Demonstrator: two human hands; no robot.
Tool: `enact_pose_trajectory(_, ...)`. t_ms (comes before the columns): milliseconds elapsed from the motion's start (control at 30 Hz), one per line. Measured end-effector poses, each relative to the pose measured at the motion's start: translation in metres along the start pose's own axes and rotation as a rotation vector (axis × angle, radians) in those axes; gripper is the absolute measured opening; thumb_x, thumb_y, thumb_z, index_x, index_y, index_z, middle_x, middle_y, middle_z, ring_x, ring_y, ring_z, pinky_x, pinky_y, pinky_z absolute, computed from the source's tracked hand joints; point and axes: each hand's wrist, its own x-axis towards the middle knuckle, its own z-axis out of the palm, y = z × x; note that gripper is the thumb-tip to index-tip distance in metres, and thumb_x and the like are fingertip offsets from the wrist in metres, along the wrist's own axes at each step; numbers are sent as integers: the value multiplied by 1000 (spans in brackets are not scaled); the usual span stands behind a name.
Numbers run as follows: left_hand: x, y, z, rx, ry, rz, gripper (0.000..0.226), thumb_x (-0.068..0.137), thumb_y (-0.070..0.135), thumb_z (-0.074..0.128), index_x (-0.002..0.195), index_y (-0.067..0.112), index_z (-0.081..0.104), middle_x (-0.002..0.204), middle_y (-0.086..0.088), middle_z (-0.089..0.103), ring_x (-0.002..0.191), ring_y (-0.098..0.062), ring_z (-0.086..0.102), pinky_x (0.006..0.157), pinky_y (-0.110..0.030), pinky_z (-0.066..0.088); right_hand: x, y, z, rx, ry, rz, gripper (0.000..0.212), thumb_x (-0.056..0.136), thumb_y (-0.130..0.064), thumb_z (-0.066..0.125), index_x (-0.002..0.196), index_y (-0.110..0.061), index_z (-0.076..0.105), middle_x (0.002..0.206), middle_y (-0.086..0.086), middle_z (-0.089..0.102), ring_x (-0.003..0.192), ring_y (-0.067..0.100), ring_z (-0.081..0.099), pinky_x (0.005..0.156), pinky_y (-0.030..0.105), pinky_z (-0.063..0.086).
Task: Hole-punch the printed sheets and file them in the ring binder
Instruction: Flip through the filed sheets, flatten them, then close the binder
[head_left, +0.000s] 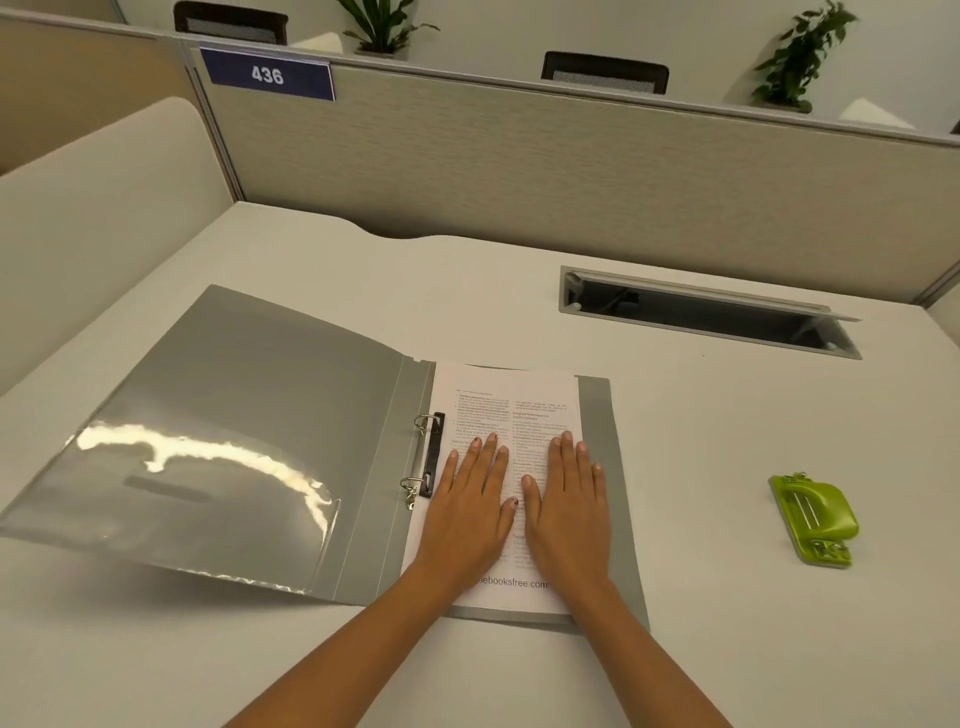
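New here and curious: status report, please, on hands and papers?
Both flat, left hand and right hand, pressing printed sheets in open ring binder. Sheets beside rings; threaded or not, cannot tell. Green hole punch idle off right; nothing blocking.

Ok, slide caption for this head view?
Left hand and right hand press the printed sheets flat in the open grey ring binder; the green hole punch lies off to the right.

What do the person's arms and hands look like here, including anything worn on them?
Both arms are bare as far as the frame shows: no sleeves, watch, bracelet or rings. The left hand has dark, chipped polish on at least the thumbnail and one fingernail. The nails of the right hand look plain.
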Motion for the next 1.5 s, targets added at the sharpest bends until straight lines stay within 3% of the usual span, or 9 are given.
enact_pose_trajectory(300,-15,-7,-29,-128,176,27,52,103,33,28,152,18,17,160,4,12,148,-9,4,113,-19,-15,-1,0,-2,10,10,1,64,101,-43,25,154,-12,9,163,3,9,150,18,4,123,36,0)
enact_pose_trajectory(667,-51,-78,-95,-108,422,-364,48,101,23,40,147,10,33,157,-8,28,147,-23,18,119,-37,8,0,2,0,-2,16,-21,64,100,-45,23,154,-11,12,162,5,13,150,21,7,123,39,3)
enact_pose_trajectory(800,-82,-95,-107,-284,478,-563,44,98,15,44,141,8,40,153,-10,35,146,-26,20,120,-44,14,0,2,1,-22,19,-26,64,101,-43,25,153,-8,16,161,7,17,149,24,11,123,41,6)
enact_pose_trajectory(967,-118,-94,-102,-423,624,-649,38,93,1,47,130,11,52,148,-9,43,148,-24,14,121,-43,6,0,2,2,-43,18,-25,64,100,-44,24,153,-8,14,161,7,16,149,23,11,123,40,6)
enact_pose_trajectory(1100,-138,-83,-93,-573,801,-753,37,89,-5,51,121,14,57,143,-9,43,141,-26,26,108,-47,37,1,2,2,-41,19,-26,64,100,-44,24,153,-9,15,161,7,16,149,23,11,123,40,5)
enact_pose_trajectory(1200,-143,-75,-88,-590,970,-882,40,85,-1,62,121,5,46,131,-19,41,108,-26,40,86,-47,50,1,3,2,-38,17,-23,64,100,-44,25,153,-9,16,161,7,17,149,23,11,123,40,5)
enact_pose_trajectory(1367,-139,-80,-94,-1159,1065,-1201,50,89,19,65,126,4,34,122,-13,39,100,-31,52,88,-43,50,1,3,3,-32,22,-27,65,100,-44,26,153,-8,16,161,7,17,149,24,12,123,40,6)
enact_pose_trajectory(1433,-137,-84,-96,-1415,998,-1137,43,92,18,61,128,2,43,117,-10,52,106,-33,59,88,-39,50,0,3,2,-23,22,-30,65,100,-44,27,153,-8,16,161,8,17,149,24,12,123,41,6)
enact_pose_trajectory(1500,-137,-82,-98,-1428,906,-1020,35,93,18,58,125,8,49,114,-8,61,109,-31,60,89,-38,50,0,3,2,-23,19,-27,65,100,-44,26,153,-8,15,161,8,16,149,24,11,123,41,5)
